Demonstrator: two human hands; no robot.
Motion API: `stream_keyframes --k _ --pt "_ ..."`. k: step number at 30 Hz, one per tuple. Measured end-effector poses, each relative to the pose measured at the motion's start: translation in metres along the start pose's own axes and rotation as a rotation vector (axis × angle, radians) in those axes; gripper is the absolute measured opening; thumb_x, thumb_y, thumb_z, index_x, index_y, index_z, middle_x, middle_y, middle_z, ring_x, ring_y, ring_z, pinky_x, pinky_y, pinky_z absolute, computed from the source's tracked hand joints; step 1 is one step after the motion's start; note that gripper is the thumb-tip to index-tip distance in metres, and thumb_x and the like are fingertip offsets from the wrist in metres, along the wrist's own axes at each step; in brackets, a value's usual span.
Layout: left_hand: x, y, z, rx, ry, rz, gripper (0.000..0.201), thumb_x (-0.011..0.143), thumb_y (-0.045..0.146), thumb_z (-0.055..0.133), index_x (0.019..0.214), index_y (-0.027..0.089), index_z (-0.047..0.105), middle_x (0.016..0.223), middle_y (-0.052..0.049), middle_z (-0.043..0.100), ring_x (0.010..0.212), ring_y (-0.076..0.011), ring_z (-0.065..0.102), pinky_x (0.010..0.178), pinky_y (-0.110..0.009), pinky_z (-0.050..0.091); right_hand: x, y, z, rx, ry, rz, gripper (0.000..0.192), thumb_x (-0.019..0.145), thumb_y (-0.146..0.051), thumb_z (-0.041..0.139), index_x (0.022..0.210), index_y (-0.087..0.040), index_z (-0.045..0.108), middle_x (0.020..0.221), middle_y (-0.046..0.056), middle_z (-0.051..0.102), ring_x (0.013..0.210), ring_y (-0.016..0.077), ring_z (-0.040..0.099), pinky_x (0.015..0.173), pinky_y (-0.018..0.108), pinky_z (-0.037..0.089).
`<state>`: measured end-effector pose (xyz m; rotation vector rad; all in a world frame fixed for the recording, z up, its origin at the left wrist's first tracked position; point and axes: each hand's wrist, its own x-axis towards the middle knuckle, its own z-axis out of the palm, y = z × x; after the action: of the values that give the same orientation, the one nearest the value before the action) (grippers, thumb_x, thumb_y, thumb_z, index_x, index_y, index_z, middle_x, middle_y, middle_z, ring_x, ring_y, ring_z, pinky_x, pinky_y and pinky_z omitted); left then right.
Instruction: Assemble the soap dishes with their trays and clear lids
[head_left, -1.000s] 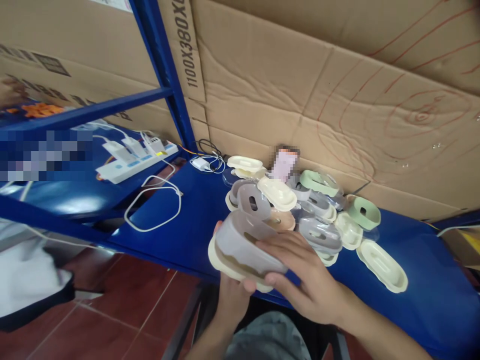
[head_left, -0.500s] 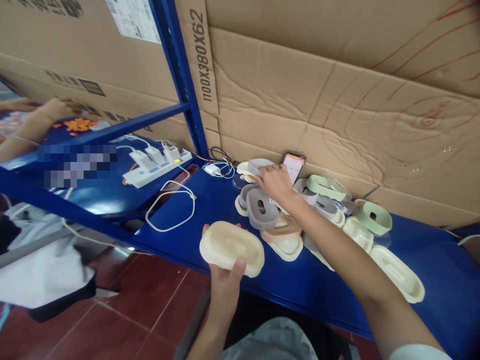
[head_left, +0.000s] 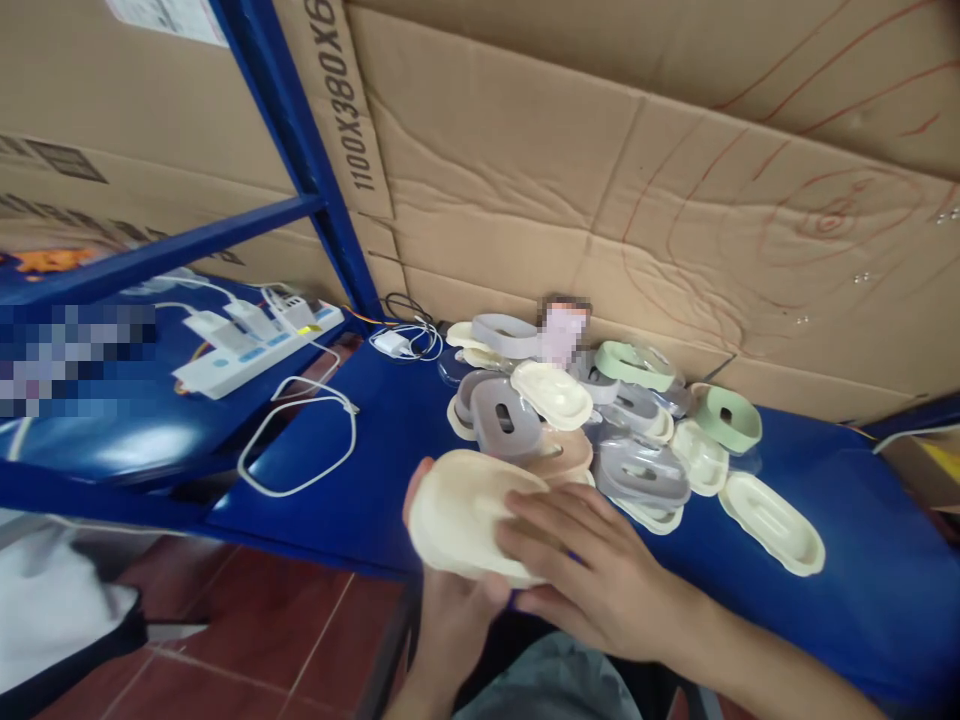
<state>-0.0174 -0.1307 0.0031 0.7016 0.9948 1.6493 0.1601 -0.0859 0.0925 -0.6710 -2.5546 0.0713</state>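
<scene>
My left hand is closed around the lower left side of a cream oval plastic dish, which I hold above the front edge of the blue shelf. My right hand grips the dish's right end, fingers over its top and thumb low at its edge; motion blurs them slightly. Just behind lies a pile of similar oval pieces: a grey slotted tray, a cream dish, a peach piece partly covered, and a grey tray in clear film.
Farther right are a green slotted tray and a long cream dish. A blurred-out phone leans on the cardboard wall. To the left are a power strip, a looped white cable and a blue upright post.
My right hand has come back from the pile to the cream dish in my left hand. The view has turned, so the shelf things stand farther left.
</scene>
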Motion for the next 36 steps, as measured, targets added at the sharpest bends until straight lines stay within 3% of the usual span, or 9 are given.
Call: stream_keyframes --k 3,7,11,16,23,26,30,33,36 --pt "-0.014 -0.012 -0.003 0.142 -0.222 0.077 0.11 0.077 0.061 0.093 0.167 0.036 0.035 0.162 -0.016 0.055 0.136 -0.0416 0.067 0.108 -0.053 0.061 -0.058 -0.011 -0.008 -0.017 0.049 0.152 0.036 0.111 -0.034 0.054 0.142 -0.021 0.067 0.143 0.01 0.073 0.126 0.0212 0.073 0.109 0.035 0.057" --pt "-0.004 -0.016 -0.011 0.423 -0.584 0.26 0.087 0.081 0.061 0.09 0.156 0.036 0.054 0.16 -0.017 0.057 0.145 -0.0435 0.059 0.115 -0.057 0.055 -0.128 -0.026 0.008 -0.092 0.172 0.312 0.033 0.108 -0.033 0.057 0.137 -0.024 0.071 0.123 0.006 0.082 0.106 0.0213 0.08 0.095 0.033 0.063" --pt "0.014 -0.009 -0.009 0.756 -0.797 0.346 0.068 0.086 0.059 0.086 0.147 0.037 0.063 0.145 -0.012 0.071 0.13 -0.0347 0.071 0.107 -0.045 0.061 -0.168 -0.031 0.025 -0.214 0.111 0.353 0.03 0.109 -0.026 0.055 0.13 -0.023 0.075 0.119 0.005 0.083 0.099 0.0201 0.081 0.088 0.032 0.063" --pt "0.013 -0.012 0.004 1.054 -0.834 0.505 0.039 0.095 0.034 0.079 0.133 0.03 0.07 0.131 -0.01 0.076 0.115 -0.0282 0.075 0.099 -0.041 0.063 -0.19 -0.023 0.025 -0.225 -0.013 0.443 0.038 0.107 -0.024 0.055 0.141 -0.026 0.072 0.133 0.006 0.078 0.113 0.023 0.078 0.093 0.036 0.061" --pt "-0.004 -0.028 0.017 1.164 -0.943 0.563 0.035 0.09 0.03 0.087 0.122 0.027 0.074 0.149 -0.013 0.065 0.137 -0.0353 0.061 0.111 -0.054 0.057 -0.187 0.026 0.019 -0.235 0.164 0.549 0.049 0.105 -0.026 0.059 0.154 -0.031 0.06 0.149 0.01 0.068 0.134 0.0316 0.066 0.105 0.049 0.056" --pt "-0.008 -0.034 0.014 1.163 -0.951 0.567 0.022 0.094 0.025 0.082 0.114 0.025 0.074 0.145 -0.012 0.067 0.138 -0.034 0.062 0.115 -0.054 0.057 -0.175 0.06 0.015 -0.297 0.135 0.578 0.046 0.106 -0.025 0.062 0.152 -0.03 0.061 0.146 0.011 0.069 0.135 0.0322 0.063 0.108 0.051 0.05" --pt "-0.012 -0.04 0.014 1.141 -0.93 0.547 0.007 0.099 0.025 0.075 0.106 0.023 0.073 0.144 -0.011 0.068 0.141 -0.0316 0.062 0.116 -0.048 0.058 -0.165 0.083 0.01 -0.33 0.127 0.583 0.04 0.106 -0.024 0.064 0.145 -0.028 0.066 0.123 0.008 0.077 0.116 0.0287 0.067 0.105 0.05 0.046" --pt "-0.016 -0.044 0.017 1.134 -0.898 0.543 0.013 0.101 0.028 0.073 0.114 0.024 0.072 0.147 -0.012 0.067 0.141 -0.031 0.064 0.113 -0.044 0.061 -0.164 0.081 0.003 -0.256 0.215 0.571 0.034 0.104 -0.022 0.066 0.137 -0.03 0.069 0.112 0.006 0.075 0.107 0.0254 0.068 0.103 0.048 0.047" --pt "-0.017 -0.049 0.019 1.148 -0.842 0.525 0.04 0.101 0.033 0.075 0.139 0.028 0.065 0.154 -0.014 0.061 0.14 -0.0322 0.065 0.109 -0.044 0.063 -0.168 0.065 -0.004 -0.182 0.281 0.571 0.036 0.102 -0.019 0.069 0.136 -0.03 0.069 0.108 0.006 0.072 0.105 0.0245 0.069 0.102 0.047 0.047"
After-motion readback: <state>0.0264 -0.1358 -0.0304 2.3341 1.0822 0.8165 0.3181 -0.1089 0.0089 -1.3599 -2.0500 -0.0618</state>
